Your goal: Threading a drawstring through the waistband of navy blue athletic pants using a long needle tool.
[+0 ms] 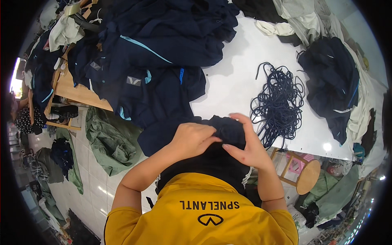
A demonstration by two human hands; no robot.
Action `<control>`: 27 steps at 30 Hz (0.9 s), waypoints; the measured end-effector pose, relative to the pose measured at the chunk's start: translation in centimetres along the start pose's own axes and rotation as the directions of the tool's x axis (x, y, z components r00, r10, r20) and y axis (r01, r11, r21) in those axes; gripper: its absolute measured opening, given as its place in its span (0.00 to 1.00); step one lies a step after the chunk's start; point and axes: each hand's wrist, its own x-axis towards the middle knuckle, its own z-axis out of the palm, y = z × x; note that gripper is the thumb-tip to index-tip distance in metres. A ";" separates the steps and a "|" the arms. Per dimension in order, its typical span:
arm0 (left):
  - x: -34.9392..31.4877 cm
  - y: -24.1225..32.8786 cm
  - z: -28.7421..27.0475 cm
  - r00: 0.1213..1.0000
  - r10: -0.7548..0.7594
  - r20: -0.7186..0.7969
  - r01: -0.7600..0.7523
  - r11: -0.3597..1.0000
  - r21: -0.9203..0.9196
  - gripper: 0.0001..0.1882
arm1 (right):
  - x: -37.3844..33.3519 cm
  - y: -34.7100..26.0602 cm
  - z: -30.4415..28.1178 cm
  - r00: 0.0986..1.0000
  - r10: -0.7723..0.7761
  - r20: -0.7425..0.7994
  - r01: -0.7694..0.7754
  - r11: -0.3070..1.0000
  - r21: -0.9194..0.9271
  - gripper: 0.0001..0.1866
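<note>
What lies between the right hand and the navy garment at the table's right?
A tangled heap of navy cord, on the white table; the head view shows it.

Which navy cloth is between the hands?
The bunched cloth, touching left hand and right hand; the broad pile and the heap right of the cord lie farther off.

bright light, glare on white table (234, 83), bent edges, black corners

A crumpled olive-green cloth (110, 141) lies on the pale tiled floor (96, 187). Grey cloth (300, 14) drapes the white counter's (228, 92) far right corner. Below its near right edge stands a round-topped wooden stool (309, 177), near something pink (297, 166).
</note>
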 end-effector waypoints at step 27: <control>-0.2 -0.7 1.5 1.000 -0.012 -0.004 0.011 0.983 -0.183 0.08 | -2.2 0.8 -3.6 0.821 -0.086 -0.564 0.089 0.996 -0.023 0.05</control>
